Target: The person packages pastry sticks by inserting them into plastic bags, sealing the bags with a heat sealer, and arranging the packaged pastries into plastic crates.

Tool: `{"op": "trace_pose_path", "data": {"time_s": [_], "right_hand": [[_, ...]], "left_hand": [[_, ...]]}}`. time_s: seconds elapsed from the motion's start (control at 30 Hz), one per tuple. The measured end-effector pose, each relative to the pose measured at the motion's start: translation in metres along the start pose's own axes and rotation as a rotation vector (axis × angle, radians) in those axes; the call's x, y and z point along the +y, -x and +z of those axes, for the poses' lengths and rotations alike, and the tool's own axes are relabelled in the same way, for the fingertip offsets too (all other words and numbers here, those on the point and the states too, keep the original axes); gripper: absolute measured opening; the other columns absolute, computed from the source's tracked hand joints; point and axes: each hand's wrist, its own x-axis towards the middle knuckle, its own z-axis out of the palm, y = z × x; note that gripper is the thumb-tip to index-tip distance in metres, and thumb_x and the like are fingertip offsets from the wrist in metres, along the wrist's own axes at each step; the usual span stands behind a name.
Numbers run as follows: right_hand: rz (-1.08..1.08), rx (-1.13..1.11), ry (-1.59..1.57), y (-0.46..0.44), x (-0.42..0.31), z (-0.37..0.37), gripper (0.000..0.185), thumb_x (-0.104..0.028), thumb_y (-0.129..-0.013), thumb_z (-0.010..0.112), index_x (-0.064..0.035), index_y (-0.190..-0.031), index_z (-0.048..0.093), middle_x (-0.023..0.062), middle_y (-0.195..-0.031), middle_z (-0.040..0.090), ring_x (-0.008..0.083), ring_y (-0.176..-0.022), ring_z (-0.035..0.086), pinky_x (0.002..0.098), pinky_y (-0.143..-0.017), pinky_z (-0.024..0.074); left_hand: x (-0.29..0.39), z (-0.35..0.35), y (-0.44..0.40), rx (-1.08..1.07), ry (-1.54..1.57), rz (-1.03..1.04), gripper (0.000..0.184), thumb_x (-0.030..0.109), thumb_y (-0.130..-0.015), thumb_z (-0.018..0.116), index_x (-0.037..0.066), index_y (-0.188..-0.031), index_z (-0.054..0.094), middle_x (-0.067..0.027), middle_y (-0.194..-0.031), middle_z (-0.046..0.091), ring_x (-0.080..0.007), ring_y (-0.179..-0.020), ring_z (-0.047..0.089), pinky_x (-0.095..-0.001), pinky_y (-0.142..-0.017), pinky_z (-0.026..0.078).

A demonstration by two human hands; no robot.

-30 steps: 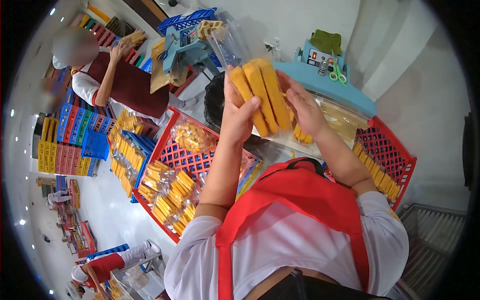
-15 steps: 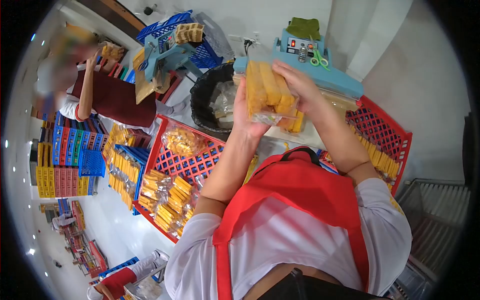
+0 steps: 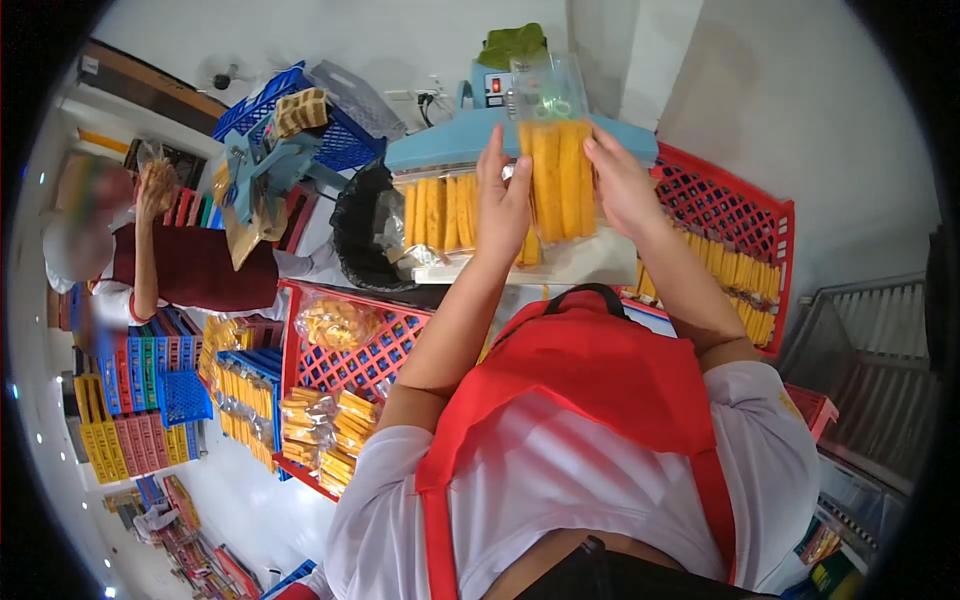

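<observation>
A clear plastic bag of yellow sticks (image 3: 562, 180) is upright between my two hands, its empty top end pointing away from me. My left hand (image 3: 503, 205) is at the bag's left side, thumb and fingers raised and apart. On the right side, my right hand (image 3: 622, 185) presses its fingers against the bag's edge. Behind the bag stands a light-blue sealing machine (image 3: 440, 143), partly hidden. More packed yellow sticks (image 3: 436, 213) lie in front of the machine, left of my left hand.
A red crate with bagged sticks (image 3: 365, 345) is at the left, another red crate (image 3: 725, 190) at the right. A black-lined bin (image 3: 360, 225) stands left of the machine. A co-worker in a dark red apron (image 3: 195, 268) stands far left beside another blue machine (image 3: 262, 165).
The bag has turned upright, with its clear end away from me. My view has swung right, and packed sticks now show left of my hands. The co-worker's raised hand holds a bag.
</observation>
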Motion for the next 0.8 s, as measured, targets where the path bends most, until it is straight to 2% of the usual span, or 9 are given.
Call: {"op": "trace_pose_path", "data": {"time_s": [0.03,0.07,0.13,0.2,0.37,0.47,0.6,0.67,0.8], "right_hand": [[-0.223,0.117,0.238,0.004,0.010,-0.010,0.041,-0.016,-0.088,0.041,0.0038,-0.123,0.033,0.0136,-0.123,0.040,0.0203,-0.114,0.038,0.0288,-0.095,0.0292],[-0.216,0.120,0.243,0.008,0.021,-0.021,0.041,-0.016,-0.088,0.041,0.0038,-0.123,0.033,0.0136,-0.123,0.040,0.0203,-0.114,0.038,0.0288,-0.095,0.0292],[-0.339,0.109,0.692,0.021,0.045,-0.045,0.047,-0.014,-0.087,0.040,0.0046,-0.127,0.024,0.0158,-0.130,0.031,0.0215,-0.122,0.028,0.0293,-0.099,0.0221],[-0.375,0.083,0.689,0.027,0.058,-0.062,0.044,-0.013,-0.087,0.039,0.0052,-0.125,0.029,0.0190,-0.129,0.033,0.0245,-0.122,0.029,0.0300,-0.099,0.0223],[-0.413,0.071,1.163,0.029,0.020,-0.058,0.027,-0.015,-0.084,0.044,0.0041,-0.101,0.052,0.0221,-0.100,0.052,0.0347,-0.094,0.049,0.0361,-0.080,0.0402],[-0.443,0.046,1.211,0.022,0.011,-0.063,0.020,-0.014,-0.082,0.049,0.0035,-0.090,0.055,0.0173,-0.087,0.056,0.0338,-0.079,0.052,0.0355,-0.068,0.0424],[-0.347,0.060,1.153,0.015,0.019,-0.069,0.017,-0.013,-0.081,0.051,0.0020,-0.086,0.057,0.0148,-0.084,0.056,0.0279,-0.076,0.054,0.0324,-0.066,0.0429],[-0.254,0.120,0.858,0.017,0.028,-0.073,0.018,-0.016,-0.080,0.051,0.0000,-0.081,0.059,0.0135,-0.079,0.056,0.0247,-0.071,0.056,0.0312,-0.063,0.0431],[0.024,0.026,0.589,0.020,0.028,-0.090,0.017,-0.016,-0.079,0.053,0.0000,-0.078,0.060,0.0098,-0.083,0.056,0.0167,-0.077,0.054,0.0272,-0.064,0.0418]], "left_hand": [[-0.017,0.008,-0.001,-0.046,0.006,0.086,0.042,0.016,-0.087,0.041,-0.001,-0.124,0.033,-0.0170,-0.118,0.043,-0.0223,-0.113,0.038,-0.0299,-0.093,0.030],[-0.029,0.018,0.002,-0.046,0.010,0.079,0.042,0.016,-0.087,0.041,-0.001,-0.124,0.033,-0.0170,-0.118,0.043,-0.0223,-0.113,0.038,-0.0299,-0.093,0.030],[-0.043,0.035,0.013,-0.181,0.251,-0.060,0.042,0.013,-0.085,0.045,-0.002,-0.123,0.034,-0.0175,-0.122,0.040,-0.0232,-0.115,0.036,-0.0300,-0.095,0.027],[-0.021,0.036,0.023,-0.204,0.219,-0.031,0.043,0.012,-0.084,0.046,-0.003,-0.123,0.034,-0.0195,-0.123,0.038,-0.0252,-0.116,0.036,-0.0303,-0.096,0.026],[-0.022,0.047,0.033,-0.203,-0.362,0.059,0.041,0.011,-0.084,0.046,-0.006,-0.120,0.037,-0.0216,-0.120,0.040,-0.0241,-0.108,0.042,-0.0294,-0.089,0.034],[-0.011,0.048,0.028,-0.215,-0.424,0.034,0.036,0.011,-0.082,0.049,-0.006,-0.113,0.045,-0.0222,-0.103,0.050,-0.0273,-0.091,0.050,-0.0302,-0.081,0.038],[-0.020,0.050,0.027,-0.128,-0.307,0.084,0.029,0.009,-0.081,0.052,-0.006,-0.106,0.051,-0.0149,-0.086,0.057,-0.0228,-0.073,0.054,-0.0279,-0.071,0.043],[-0.022,0.055,0.029,0.023,0.146,-0.334,0.018,0.006,-0.079,0.054,-0.004,-0.093,0.057,-0.0085,-0.078,0.058,-0.0151,-0.062,0.052,-0.0246,-0.062,0.044],[-0.045,0.053,0.029,0.000,0.478,-0.401,0.007,0.001,-0.077,0.055,-0.002,-0.083,0.058,-0.0072,-0.081,0.059,-0.0102,-0.062,0.052,-0.0215,-0.059,0.042]]}}
